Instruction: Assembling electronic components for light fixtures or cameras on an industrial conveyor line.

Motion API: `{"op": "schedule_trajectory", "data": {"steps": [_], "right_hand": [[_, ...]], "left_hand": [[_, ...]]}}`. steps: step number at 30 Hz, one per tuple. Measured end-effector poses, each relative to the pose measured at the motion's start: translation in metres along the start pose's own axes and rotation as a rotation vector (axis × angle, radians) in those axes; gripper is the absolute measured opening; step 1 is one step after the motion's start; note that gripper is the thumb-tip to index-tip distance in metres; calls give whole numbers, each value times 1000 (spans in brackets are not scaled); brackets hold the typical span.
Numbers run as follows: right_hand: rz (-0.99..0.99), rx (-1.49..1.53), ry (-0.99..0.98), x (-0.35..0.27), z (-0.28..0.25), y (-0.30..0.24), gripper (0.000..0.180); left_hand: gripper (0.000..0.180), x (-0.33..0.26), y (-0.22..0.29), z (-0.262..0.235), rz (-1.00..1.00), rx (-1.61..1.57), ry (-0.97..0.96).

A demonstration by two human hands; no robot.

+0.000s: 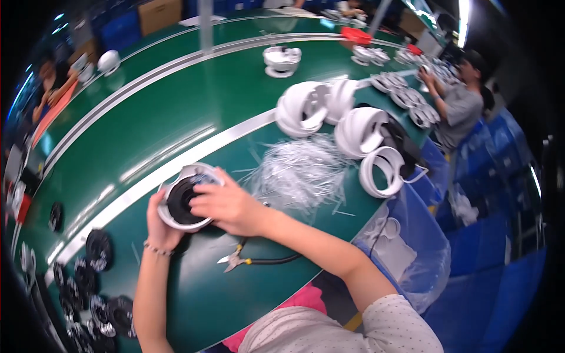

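My left hand [160, 226] is wrapped round the side of a white round plastic housing [189, 170], holding it over the green table. A black round part [179, 203] sits inside the housing's opening. My right hand [229, 205] reaches across from the right, its curled fingers gripping that black part; the fingertips are slightly blurred. Just below the right wrist lies a pair of side cutters [234, 260] with dark handles, jaws toward the left. A loose heap of thin clear-white plastic strips [303, 170] lies to the right of the housing.
Stacked white rings [301, 110] stand behind the heap. Several black round parts [99, 250] are spread at the lower left. A plastic-lined blue bin [421, 259] adjoins the table's right edge. A white assembly [282, 60] rests on the green conveyor [229, 76]. Co-workers sit at far left and right.
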State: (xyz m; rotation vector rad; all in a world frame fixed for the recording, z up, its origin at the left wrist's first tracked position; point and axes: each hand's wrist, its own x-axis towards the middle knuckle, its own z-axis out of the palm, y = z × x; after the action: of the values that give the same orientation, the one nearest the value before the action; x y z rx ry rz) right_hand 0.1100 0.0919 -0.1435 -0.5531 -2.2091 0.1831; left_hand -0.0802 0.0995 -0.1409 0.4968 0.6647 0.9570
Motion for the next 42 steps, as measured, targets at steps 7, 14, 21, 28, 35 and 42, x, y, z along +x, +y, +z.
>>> {"op": "schedule_trajectory", "data": {"steps": [7, 14, 21, 28, 35, 42], "right_hand": [[49, -149, 32, -19, -34, -7, 37], [411, -633, 482, -64, -142, -11, 23], [1020, -1112, 396, -184, -199, -1, 32], [748, -1149, 566, -136, -185, -16, 27], [717, 208, 484, -29, -97, 1, 44], [955, 513, 623, 8, -58, 51, 61]], "left_hand": [[46, 14, -4, 26, 14, 115, -59], [43, 92, 32, 12, 154, 191, 20], [48, 180, 54, -2, 185, 43, 190], [47, 149, 66, 3, 152, 2, 178], [34, 73, 30, 65, 212, 419, 112], [38, 25, -24, 91, 730, 774, -48]]}}
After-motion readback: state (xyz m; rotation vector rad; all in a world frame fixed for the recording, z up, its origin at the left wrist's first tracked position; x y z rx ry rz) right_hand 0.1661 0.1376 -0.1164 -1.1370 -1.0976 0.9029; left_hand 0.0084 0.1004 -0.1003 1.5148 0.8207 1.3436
